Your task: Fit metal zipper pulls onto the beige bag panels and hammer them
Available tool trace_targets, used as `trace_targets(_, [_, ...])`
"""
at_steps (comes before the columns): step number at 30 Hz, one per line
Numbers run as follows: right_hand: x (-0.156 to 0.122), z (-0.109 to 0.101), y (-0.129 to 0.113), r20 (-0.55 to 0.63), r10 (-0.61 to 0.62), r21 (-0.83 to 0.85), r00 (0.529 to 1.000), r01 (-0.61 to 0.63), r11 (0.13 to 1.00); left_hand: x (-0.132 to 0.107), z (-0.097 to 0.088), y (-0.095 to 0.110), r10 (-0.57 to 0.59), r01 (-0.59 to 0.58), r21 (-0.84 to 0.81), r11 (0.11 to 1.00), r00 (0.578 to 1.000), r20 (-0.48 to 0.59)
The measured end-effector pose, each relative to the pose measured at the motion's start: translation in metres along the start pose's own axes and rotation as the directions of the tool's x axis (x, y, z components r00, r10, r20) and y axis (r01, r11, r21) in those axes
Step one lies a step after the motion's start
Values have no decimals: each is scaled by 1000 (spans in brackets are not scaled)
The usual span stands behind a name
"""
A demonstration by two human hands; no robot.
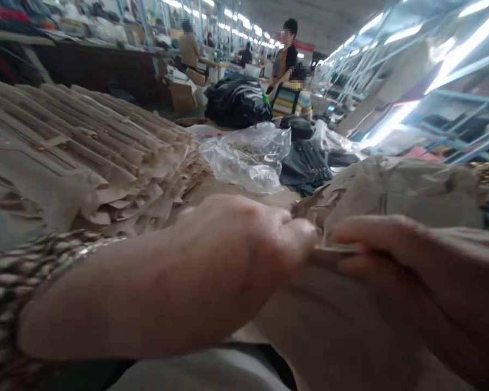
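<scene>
Cloth (395, 190), pale beige and crumpled, sits right at your hands, bunched just beyond them and spreading below them toward you. Your left hand (269, 241) is clenched on a fold of it, though the fingers are mostly hidden and blurred. Your right hand (383, 255) is curled around the same edge, just beside the left, so both are grasping it with a narrow flat strip of it showing between them. A patterned sleeve (12, 293) in brown and white covers your left wrist. Left of your hands, a fanned stack (85, 157) of beige panels with long strips lies on the table (244, 198), and one gold-coloured fitting (44, 144) shows on it. Straight ahead lies a clear plastic bag (244, 157), with a dark garment (305, 168) just to its right. Farther out are a black bundle (236, 103) and a cardboard box (182, 96). Beyond those, one person (285, 62) stands and another (189, 49) works at a bench, with metal racks (452, 103) off to your right.
</scene>
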State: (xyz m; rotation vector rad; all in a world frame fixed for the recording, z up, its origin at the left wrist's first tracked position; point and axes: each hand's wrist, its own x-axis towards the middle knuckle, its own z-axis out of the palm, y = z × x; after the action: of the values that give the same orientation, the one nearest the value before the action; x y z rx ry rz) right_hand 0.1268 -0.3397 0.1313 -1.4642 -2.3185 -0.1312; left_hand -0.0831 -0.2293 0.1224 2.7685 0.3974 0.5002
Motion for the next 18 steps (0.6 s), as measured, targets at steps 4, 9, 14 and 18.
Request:
trace_targets(4, [-45, 59, 7, 212, 139, 239, 967, -189, 953, -25, 22, -28, -90, 115, -51, 992, 932, 351])
trace_targets(9, [-62, 132, 30, 451, 372, 285, 811, -526, 801, -25, 76, -80, -158, 75, 208, 975, 896, 416])
trace_targets(14, [-46, 166, 61, 427, 465, -4, 776, -513, 859, -8, 97, -102, -270, 139, 319, 937, 869, 414])
trace_targets(18, [-29, 185, 71, 473, 452, -164, 757, -428, 889, -2, 107, -107, -369, 207, 384, 900, 832, 414])
